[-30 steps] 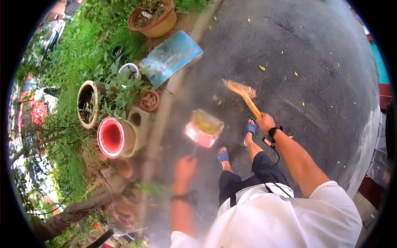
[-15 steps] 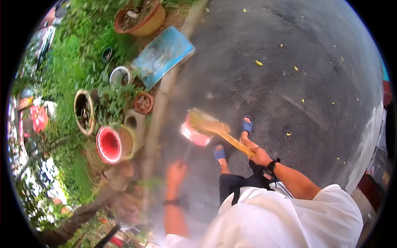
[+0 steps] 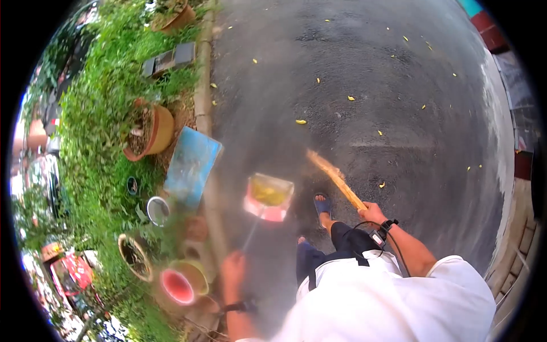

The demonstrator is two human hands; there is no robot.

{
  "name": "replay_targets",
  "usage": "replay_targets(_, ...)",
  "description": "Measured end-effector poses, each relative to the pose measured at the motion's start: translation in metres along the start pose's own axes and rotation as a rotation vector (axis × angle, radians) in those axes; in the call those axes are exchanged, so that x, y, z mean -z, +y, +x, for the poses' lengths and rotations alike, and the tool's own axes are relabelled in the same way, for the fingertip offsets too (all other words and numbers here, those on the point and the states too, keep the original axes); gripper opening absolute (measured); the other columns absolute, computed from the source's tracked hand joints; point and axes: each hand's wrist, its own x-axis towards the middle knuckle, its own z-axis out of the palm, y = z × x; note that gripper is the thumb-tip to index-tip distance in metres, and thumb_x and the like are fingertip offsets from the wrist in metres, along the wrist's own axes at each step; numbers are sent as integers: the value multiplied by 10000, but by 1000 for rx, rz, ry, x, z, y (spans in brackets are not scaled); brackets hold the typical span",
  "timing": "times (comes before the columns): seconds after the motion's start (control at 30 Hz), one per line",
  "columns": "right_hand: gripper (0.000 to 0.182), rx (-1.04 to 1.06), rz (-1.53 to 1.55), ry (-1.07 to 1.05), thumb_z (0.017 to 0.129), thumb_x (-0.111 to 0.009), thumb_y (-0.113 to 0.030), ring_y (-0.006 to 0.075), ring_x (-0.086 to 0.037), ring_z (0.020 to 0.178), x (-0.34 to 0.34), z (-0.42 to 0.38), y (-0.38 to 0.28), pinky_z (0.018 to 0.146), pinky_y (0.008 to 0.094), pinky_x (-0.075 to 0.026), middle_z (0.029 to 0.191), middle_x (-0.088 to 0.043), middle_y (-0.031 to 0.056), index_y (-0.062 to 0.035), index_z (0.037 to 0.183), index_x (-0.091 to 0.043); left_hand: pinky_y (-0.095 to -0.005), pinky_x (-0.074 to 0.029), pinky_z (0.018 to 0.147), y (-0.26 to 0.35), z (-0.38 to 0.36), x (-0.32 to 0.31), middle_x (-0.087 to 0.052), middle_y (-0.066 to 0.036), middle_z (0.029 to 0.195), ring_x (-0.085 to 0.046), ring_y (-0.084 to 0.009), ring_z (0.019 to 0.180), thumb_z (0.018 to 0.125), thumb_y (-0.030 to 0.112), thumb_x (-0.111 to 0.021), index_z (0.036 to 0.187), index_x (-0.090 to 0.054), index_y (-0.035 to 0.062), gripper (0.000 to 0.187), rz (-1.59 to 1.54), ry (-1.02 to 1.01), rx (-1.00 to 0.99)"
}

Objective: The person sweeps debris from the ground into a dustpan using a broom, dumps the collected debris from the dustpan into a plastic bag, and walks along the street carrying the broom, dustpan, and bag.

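My left hand point(image 3: 232, 271), slightly blurred, is closed around the thin handle of a red and white dustpan point(image 3: 274, 215). The pan hangs over the pavement with its open side facing away from me, and yellow leaves point(image 3: 268, 192) lie inside it. My right hand point(image 3: 372, 213) grips the narrow end of a yellow straw broom point(image 3: 337, 179). The broom slants up and to the left, apart from the dustpan. Its far end is seen edge-on above the asphalt.
Grey asphalt point(image 3: 353, 74) with scattered yellow leaves stretches ahead. Along the left, a kerb point(image 3: 203, 97) borders green plants. Beside it are a blue board point(image 3: 192, 165), a large clay pot point(image 3: 162, 131), a white pot point(image 3: 158, 211) and a red-rimmed pot point(image 3: 177, 286).
The broom has lifted away from the dustpan, swinging up and to the right. The leaves inside the pan now show. My view has moved forward along the path, and my feet have stepped.
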Motion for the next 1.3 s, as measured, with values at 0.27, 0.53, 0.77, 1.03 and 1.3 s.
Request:
replay_targets(0.27, 313, -96, 293, 132, 881, -617, -128, 73, -451, 424, 67, 34, -84, 354, 256, -320, 655, -538, -21, -68, 1188, -626, -354, -532, 734, 120, 127, 12, -716, -205, 874, -709, -281, 799, 865, 236, -650, 1118, -682, -14, 357, 111, -76, -215)
replay_targets(0.53, 99, 1, 263, 299, 883, -619, -146, 107, -478, 419, 85, 145, -195, 351, 297, -330, 585, -514, -3, -49, 900, -611, -379, -527, 784, 170, 275, 0, -722, -190, 921, -703, -315, 860, 871, 242, -636, 1117, -681, -15, 359, 205, -93, -394)
replay_targets(0.77, 193, -37, -34, 328, 855, -655, -188, 167, -547, 448, 15, 256, -247, 399, 335, -399, 608, -590, 54, -37, 974, -662, -407, -530, 773, 254, 334, -1, -710, -210, 902, -697, -350, 863, 880, 251, -624, 1086, -697, 20, 318, 293, -187, -312)
replay_targets(1.03, 249, 1, 198, -51, 852, -663, -145, 81, -492, 449, -13, 148, -226, 403, 276, -371, 663, -604, -3, -51, 1081, -691, -397, -534, 762, 278, 342, -4, -703, -224, 892, -696, -359, 856, 882, 252, -637, 1092, -688, 3, 330, 387, -258, -254)
replay_targets(1.3, 443, -287, 654, 113, 887, -634, -155, 57, -462, 448, 75, 37, -144, 390, 221, -353, 704, -582, -15, -106, 1325, -591, -324, -533, 727, 310, 326, -15, -723, -179, 908, -706, -224, 805, 894, 190, -656, 1138, -659, -33, 330, 274, -402, -412)
